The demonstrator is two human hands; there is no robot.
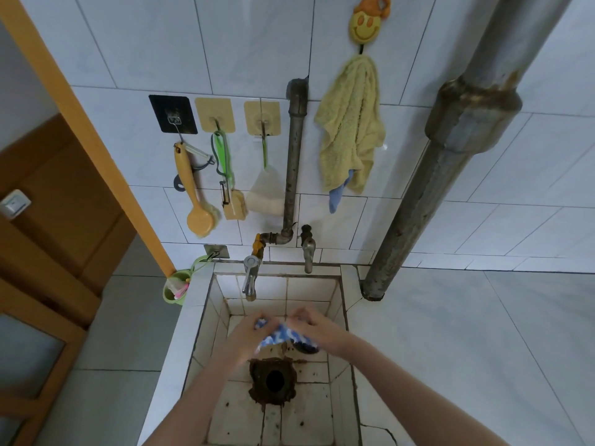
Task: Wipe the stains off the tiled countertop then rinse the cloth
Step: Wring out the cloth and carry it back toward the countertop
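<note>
The pale tiled countertop [483, 349] runs wide and bare to the right of the sunken white-tiled sink basin [344, 304], whose raised rim walls in the work on all sides. Inside, a rusty brown drain hole [273, 379] sits near the basin's front half, and a chrome tap [249, 278] overhangs the back edge; no water can be seen running. Between both hands, above the basin floor and behind the drain, hangs the blue-and-white patterned cloth [280, 335]. It looks soft, limp and light, likely heavier and slicker when wet, so bunching it by the ends suits wringing. The left hand [248, 333] and right hand [317, 329] each have fingers closed on it.
</note>
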